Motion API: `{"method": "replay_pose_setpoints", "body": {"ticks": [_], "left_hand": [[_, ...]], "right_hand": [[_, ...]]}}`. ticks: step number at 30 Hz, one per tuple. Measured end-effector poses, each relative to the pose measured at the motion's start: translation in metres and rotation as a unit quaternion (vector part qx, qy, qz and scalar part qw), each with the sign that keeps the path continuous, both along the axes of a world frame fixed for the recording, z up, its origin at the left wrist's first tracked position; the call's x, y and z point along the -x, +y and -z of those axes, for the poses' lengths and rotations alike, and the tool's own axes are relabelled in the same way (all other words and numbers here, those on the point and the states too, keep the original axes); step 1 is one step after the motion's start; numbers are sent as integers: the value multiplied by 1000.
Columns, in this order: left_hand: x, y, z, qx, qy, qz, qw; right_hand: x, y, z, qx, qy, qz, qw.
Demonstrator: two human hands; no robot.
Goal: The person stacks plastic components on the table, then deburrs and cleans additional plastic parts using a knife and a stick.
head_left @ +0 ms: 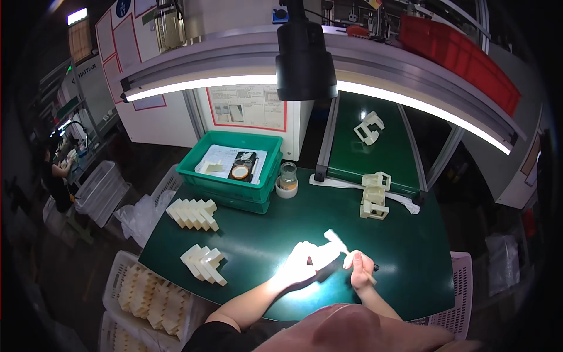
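Note:
Under the bright lamp light, my left hand [295, 267] is closed around a white plastic part [324, 256]; glare washes out its details. My right hand [359, 270] grips the light, thin handle of a small brush, its white head [334, 237] tilted up and to the left, just beyond the part. Whether the brush touches the part cannot be made out. A black tip [376, 267] of something shows beside the right hand. Left of my hands lie two rows of cream L-shaped parts, one farther off [193, 214] and one nearer [203, 264].
A green crate [190, 179] holds papers, a tape roll and a pen, beside a glass jar [288, 176]. Cream frame parts [374, 196] stand at the foot of a green conveyor [366, 161]. A black lamp [305, 64] hangs overhead. A white basket [120, 264] of parts sits left of the table.

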State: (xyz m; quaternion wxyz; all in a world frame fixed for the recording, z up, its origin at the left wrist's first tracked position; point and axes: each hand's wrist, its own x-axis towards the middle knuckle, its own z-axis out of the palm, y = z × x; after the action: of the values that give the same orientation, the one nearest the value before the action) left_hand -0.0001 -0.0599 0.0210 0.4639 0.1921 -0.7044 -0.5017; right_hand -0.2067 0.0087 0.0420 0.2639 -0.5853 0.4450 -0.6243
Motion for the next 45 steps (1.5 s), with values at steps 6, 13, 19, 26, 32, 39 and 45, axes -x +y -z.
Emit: {"method": "replay_pose_setpoints", "body": {"ticks": [6, 13, 19, 26, 32, 39, 45], "left_hand": [[-2, -7, 6, -405, 219, 49, 886], [-1, -11, 28, -403, 220, 147, 876], [32, -9, 39, -452, 31, 78, 888], [41, 15, 112, -190, 92, 96, 973], [11, 19, 4, -93, -234, 247, 936], [18, 36, 83, 213, -321, -82, 919], [0, 21, -27, 23, -319, -8, 947]], "right_hand": [[-24, -8, -6, -83, -70, -76, 991], [-77, -37, -41, -156, 254, -18, 954], [-114, -100, -86, -85, 319, -72, 941], [-274, -168, -17, 83, 453, -168, 872], [-283, -196, 7, -2, 322, -148, 935], [-261, -154, -18, -28, 396, -318, 861], [-74, -145, -76, 119, 368, 75, 919]]}}
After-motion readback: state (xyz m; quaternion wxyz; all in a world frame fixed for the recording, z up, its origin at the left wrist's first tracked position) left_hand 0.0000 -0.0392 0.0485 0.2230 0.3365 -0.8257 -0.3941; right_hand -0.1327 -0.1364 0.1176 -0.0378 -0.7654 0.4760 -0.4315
